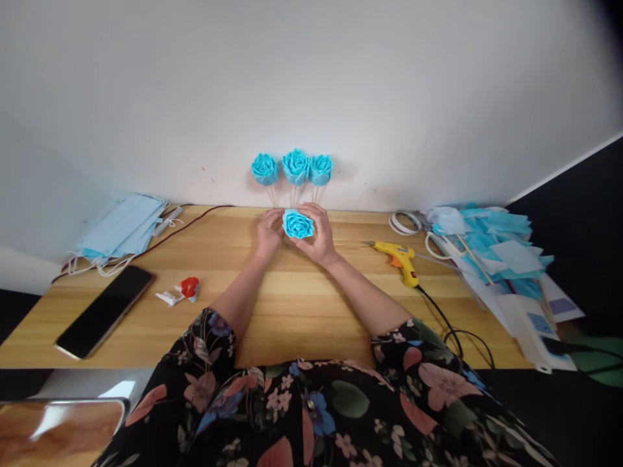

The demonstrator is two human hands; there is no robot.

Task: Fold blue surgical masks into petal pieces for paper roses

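Wood-grained boards make up the bench, set against a pale wall, and just above its far part a blue flower with ruffled petals is in the person's grasp, its open face toward the camera. The right hand is clamped on that flower, fingers over the far side and thumb beneath. The left hand is at the flower's other side, fingers curled; whether they are closed on anything cannot be told.

Just beyond the hands, three more blue flowers show in a row before the wall on thin pale stems, the middle and right ones touching. Their stem bottoms are hard to make out.

To the right lies a yellow glue gun with an orange trigger, its black cord curving toward the near edge. Past it are a roll of white tape, white-handled scissors and a loose heap of blue and white pieces.

To the left, a small red and white scrap lies near a dark-screened phone. Farther back rests a stack of light blue masks, white ear loops spilling out, with a thin dark red cord running beside it.
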